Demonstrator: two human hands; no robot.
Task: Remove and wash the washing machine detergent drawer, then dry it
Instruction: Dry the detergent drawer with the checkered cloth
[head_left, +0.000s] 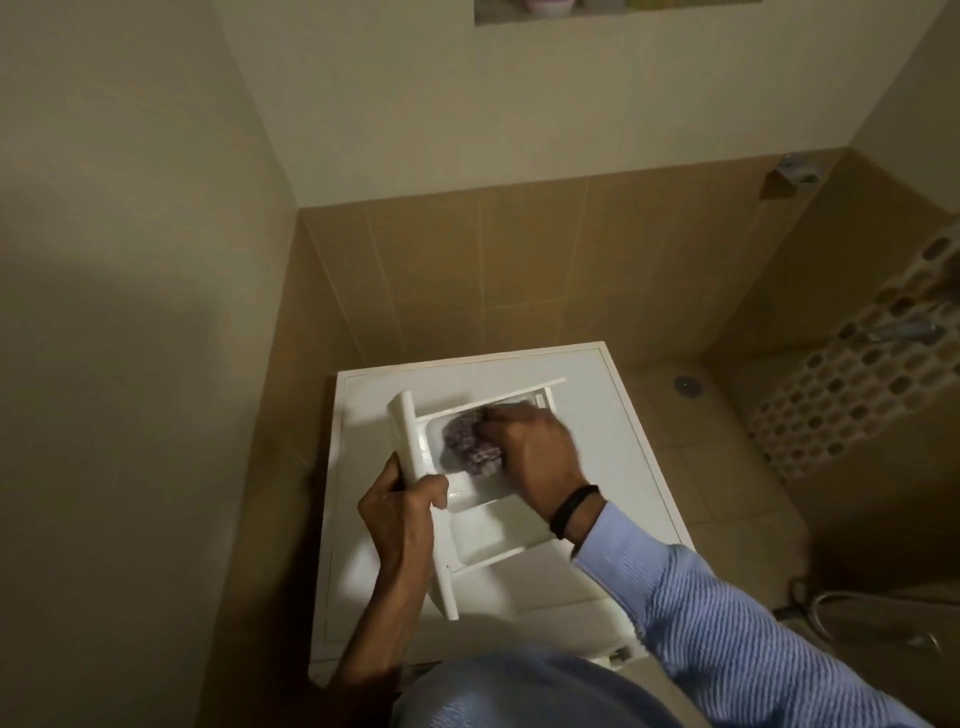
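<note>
**Item 1. detergent drawer** (483, 540): white plastic, out of the machine. It lies across the washing machine top (618, 431), which serves here as a worktop. The front panel points to the left and stands on edge, and the compartments face up.

**Item 2. left hand** (402, 514): the grip is clamped on the near end of the front panel, thumb over the inner face and fingers behind. It steadies the drawer.

**Item 3. right hand** (535, 452): the grip is bunched on the cloth (470, 441), pressing it into the far compartment. The hand is blurred, so the exact lie of the fingers cannot be read. A dark wristband (574, 512) sits above a blue striped sleeve (727, 623).

**Item 4. cloth**: purple-grey and nubbly, wadded into a ball. It is probably a microfibre rag, though a sponge cannot be ruled out.

**Item 5. surroundings**: a perforated basket (857, 395) at the right edge and a floor drain (687, 385) beyond the machine.

**Step, as judged:** wiping the compartments dry, late in the task.

**Handling notes:**
- Hold the panel firm so the light drawer does not skate on the smooth top.
- Push a cloth corner into the compartment angles and along the dividing walls, where water collects.
- Turn the wad to a fresh face for each compartment.
- Tip the drawer to drain hidden channels, then wipe the underside and panel last.
</note>
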